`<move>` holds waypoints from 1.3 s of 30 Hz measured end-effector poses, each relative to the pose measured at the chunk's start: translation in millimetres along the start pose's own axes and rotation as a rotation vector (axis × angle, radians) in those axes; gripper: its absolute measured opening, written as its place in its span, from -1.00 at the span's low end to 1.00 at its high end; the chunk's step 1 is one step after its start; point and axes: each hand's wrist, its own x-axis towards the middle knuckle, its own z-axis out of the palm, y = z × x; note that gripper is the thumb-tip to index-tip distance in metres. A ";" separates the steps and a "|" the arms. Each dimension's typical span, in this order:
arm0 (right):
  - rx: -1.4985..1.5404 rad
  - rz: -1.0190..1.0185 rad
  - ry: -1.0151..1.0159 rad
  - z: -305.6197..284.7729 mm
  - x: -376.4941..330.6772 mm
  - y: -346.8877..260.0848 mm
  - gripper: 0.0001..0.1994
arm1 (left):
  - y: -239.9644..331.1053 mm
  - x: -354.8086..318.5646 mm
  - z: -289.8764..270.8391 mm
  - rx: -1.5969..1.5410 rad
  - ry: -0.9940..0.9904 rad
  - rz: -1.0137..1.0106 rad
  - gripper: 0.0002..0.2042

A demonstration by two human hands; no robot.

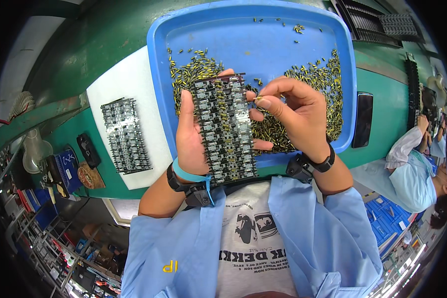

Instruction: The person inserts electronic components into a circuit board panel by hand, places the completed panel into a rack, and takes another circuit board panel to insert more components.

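Note:
My left hand [189, 149] supports a long circuit board panel [224, 131] from beneath, thumb along its left edge and fingertips showing past its right edge. Rows of repeated small boards carry metallic parts, with yellow-and-black pieces down the middle. At the panel's upper right edge, my right hand [303, 116] pinches a tiny component [257, 99] between thumb and forefinger; it looks like a small capacitor, though the fingers partly hide it. Both hands are over a blue plastic tray [253, 11], where many loose yellow-and-black cylindrical capacitors [328, 107] lie heaped.
Left of the tray, a second circuit board panel [126, 135] rests on a white foam sheet [149, 94]. A black phone [363, 120] lies to the right on the green table [382, 99]. Black racks [367, 22] stand at the far right. Another person [412, 164] sits further right.

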 end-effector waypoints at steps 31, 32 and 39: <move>-0.420 -0.374 -0.098 27.5 -9.0 13.4 -0.78 | -4.2 2.1 5.1 0.282 0.234 0.177 -0.28; -0.429 -0.362 -0.102 28.1 -9.4 12.5 -0.78 | -3.9 2.3 4.1 0.287 0.233 0.174 -0.28; -0.530 -0.342 -0.156 25.8 -10.2 11.6 -0.74 | -3.7 2.2 -0.7 0.279 0.168 0.182 -0.27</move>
